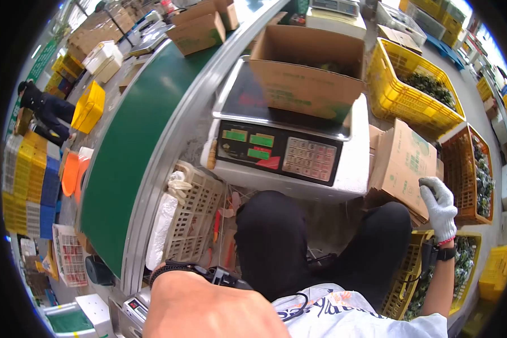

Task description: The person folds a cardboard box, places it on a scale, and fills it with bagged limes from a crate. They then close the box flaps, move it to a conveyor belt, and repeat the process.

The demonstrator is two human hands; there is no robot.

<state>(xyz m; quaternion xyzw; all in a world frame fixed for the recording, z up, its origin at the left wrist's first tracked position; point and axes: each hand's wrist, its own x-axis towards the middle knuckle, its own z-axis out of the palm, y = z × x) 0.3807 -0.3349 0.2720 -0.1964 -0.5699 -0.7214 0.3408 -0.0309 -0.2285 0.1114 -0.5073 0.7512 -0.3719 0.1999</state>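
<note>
The biggest thing is the long green belt [129, 141]. It runs from 7 o'clock up to 12 o'clock on the left side of the view. Next to it, in the middle, sits a big white scale [287, 152] with green number windows and a pad of buttons. An open brown box [304, 79] stands on top of the scale, at 12 o'clock. At 2 o'clock there is a yellow crate [411, 96] with dark green things inside.

A flat folded box [403, 160] leans at 3 o'clock, just beside the scale. Low down, at 4 o'clock, is a second yellow crate [414, 265], and it also holds dark green things.

The right hand [440, 208] wears a white glove. It is between 3 and 4 o'clock, touching the edge of the flat folded box. Its fingers curl around a small dark round thing [425, 187] (it is too small and too hidden to say which way it is longest). From this hand, the open brown box is up at about 10 o'clock, with the corner of the scale between them.

The left arm [208, 310] is bare and sits at 6 o'clock, well apart from the open brown box, so the right hand is the nearer one. The left hand is hidden, so I cannot tell if it is spread or closed.
</note>
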